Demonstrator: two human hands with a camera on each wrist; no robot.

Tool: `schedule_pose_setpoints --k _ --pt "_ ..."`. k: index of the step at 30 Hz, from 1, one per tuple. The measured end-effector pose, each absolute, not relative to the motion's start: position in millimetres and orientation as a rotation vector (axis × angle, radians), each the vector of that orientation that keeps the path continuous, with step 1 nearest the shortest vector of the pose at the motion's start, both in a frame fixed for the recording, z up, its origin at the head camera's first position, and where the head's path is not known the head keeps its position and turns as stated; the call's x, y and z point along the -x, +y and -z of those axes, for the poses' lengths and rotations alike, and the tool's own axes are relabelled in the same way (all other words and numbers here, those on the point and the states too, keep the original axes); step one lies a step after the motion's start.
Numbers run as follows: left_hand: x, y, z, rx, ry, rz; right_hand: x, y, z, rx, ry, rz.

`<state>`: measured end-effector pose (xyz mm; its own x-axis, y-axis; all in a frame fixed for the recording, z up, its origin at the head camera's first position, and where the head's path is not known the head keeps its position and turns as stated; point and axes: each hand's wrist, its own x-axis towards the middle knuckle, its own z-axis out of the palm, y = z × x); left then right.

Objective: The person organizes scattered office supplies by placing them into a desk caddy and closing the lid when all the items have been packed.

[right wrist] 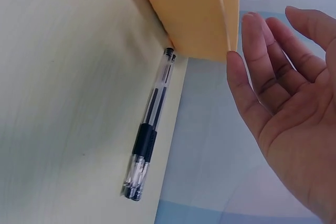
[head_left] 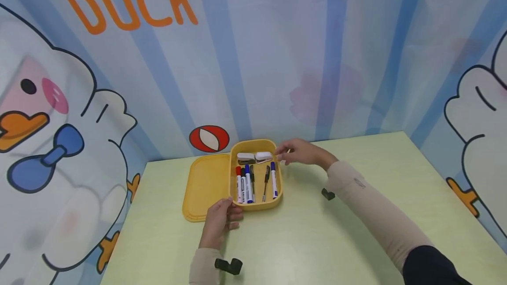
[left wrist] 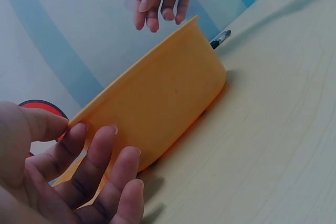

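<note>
A yellow box [head_left: 259,206] holds a red-capped marker [head_left: 239,186], several more markers with blue or dark caps, black pens [head_left: 266,181] and two white objects [head_left: 263,156] that look like small staplers. At its near left corner, my left hand [head_left: 218,220] pinches the rim between thumb and index finger, the other fingers spread beside the wall. My right hand [head_left: 303,151] is by the far right corner with loosely bent fingers, holding nothing; a fingertip is at the rim in the right wrist view. Clear pens [right wrist: 149,124] with black grips lie on the table beside the box.
A flat yellow lid [head_left: 206,184] lies on the table left of the box. Behind the pale table [head_left: 309,241] hangs a blue striped curtain [head_left: 269,56] with duck pictures, close along the table's back edge.
</note>
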<state>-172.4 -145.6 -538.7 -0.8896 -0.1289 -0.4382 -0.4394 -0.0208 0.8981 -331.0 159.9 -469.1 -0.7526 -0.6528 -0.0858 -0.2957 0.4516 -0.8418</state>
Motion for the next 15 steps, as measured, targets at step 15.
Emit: schedule_pose_setpoints --k 15 --pt "172.9 -145.2 539.0 0.612 2.031 -1.996 321.6 187.5 487.0 0.723 2.244 1.314"
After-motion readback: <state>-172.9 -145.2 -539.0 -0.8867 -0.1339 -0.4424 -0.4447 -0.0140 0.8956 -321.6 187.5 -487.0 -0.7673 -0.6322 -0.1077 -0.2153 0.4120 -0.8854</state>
